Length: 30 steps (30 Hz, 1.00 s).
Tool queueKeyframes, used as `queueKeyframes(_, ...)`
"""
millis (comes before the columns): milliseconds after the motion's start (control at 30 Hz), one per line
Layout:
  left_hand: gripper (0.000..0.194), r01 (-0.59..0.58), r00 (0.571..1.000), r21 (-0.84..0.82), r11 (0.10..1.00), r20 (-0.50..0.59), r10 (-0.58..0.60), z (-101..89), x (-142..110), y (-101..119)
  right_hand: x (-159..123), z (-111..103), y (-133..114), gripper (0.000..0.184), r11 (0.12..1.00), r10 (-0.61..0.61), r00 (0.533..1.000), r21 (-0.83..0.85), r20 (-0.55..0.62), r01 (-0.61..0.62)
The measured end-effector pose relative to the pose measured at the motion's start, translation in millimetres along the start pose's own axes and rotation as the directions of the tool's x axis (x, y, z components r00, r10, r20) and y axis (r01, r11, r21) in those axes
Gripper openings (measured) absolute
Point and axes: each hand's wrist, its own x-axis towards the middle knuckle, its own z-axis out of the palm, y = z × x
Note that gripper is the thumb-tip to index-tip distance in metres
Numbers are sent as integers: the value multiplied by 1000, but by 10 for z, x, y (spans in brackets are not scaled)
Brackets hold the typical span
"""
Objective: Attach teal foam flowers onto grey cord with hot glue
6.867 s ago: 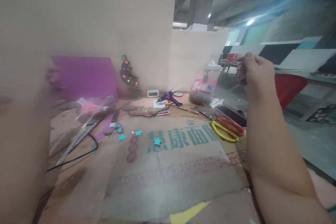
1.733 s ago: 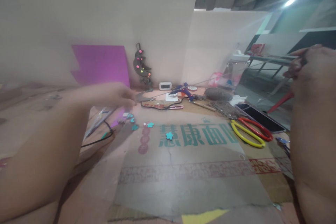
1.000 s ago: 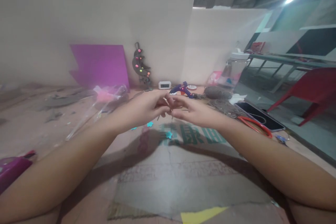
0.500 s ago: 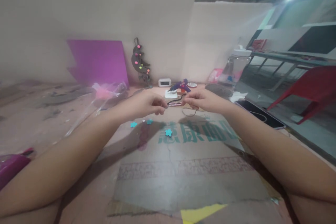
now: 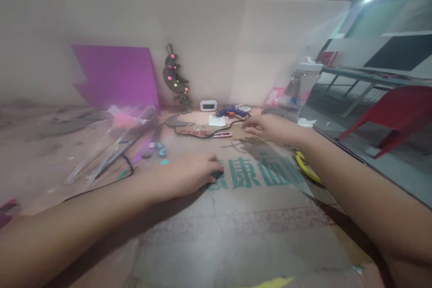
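Note:
My left hand rests low over the printed cardboard, its fingers curled down and drawn together beside the green characters. A dark patch shows at its fingertips; what they close on is hidden. A bit of a turquoise flower cut-out shows behind that hand. My right hand hovers farther back with loosely bent fingers, thumb and forefinger slightly apart, near the handle of a blue glue gun that lies on its side. Below its fingers a thin loop of cord lies on the cardboard. A pink utility knife lies between the hands.
Against the wall stand a purple sheet, a dark crescent moon decoration with coloured dots and a small white clock. Plastic wrapping and scraps lie left. A clear bottle and yellow tape roll are right.
My left hand has come down and nearer, covering the spot where a turquoise flower lay. My right hand has shifted slightly right. The glue gun has tipped from upright onto its side.

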Motion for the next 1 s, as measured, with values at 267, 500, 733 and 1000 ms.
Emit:
queueKeyframes(267,17,126,981,-156,980,-129,-147,135,-135,-61,365,85,447,31,954,278,951,-81,-132,-290)
queueKeyframes(500,21,170,948,-337,926,-202,-247,230,-128,-119,1138,301,705,38,897,438,888,2,-136,-442)
queueKeyframes(733,22,289,905,-542,790,-115,-410,195,-96,-111,1345,542,687,34,900,432,901,90,-43,-427)
queueKeyframes(1000,19,228,908,-682,695,-110,-405,233,-95,-138,1251,563,640,39,884,455,866,217,-207,-413)
